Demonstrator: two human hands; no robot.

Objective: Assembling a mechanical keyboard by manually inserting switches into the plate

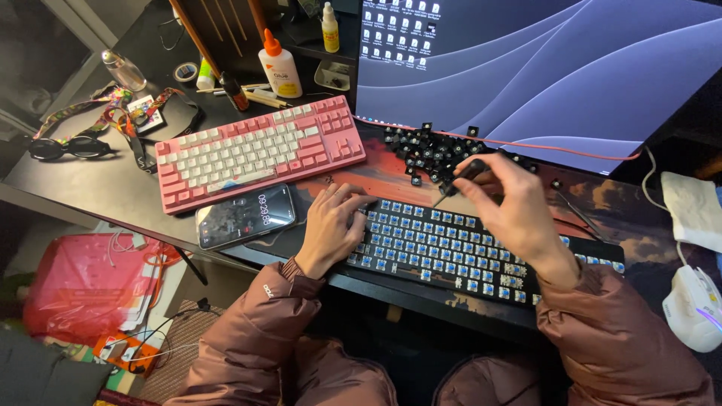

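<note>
Right hand (511, 207) arched, grip pinched on black tool (460, 179); left hand (331, 225) flat on bare keyboard (451, 244).

I see a large monitor (541, 68) standing at the back right of the desk, its screen lit with sweeping blue and violet curves and rows of small white icons at its upper left. A phone (245, 216) lies flat just in front of the pink keyboard (259, 150), its dark screen lit. Behind the keyboard stands a white glue bottle (280, 66) with an orange cap and a pale label; a smaller yellow-labelled bottle (330, 28) stands farther back.
</note>
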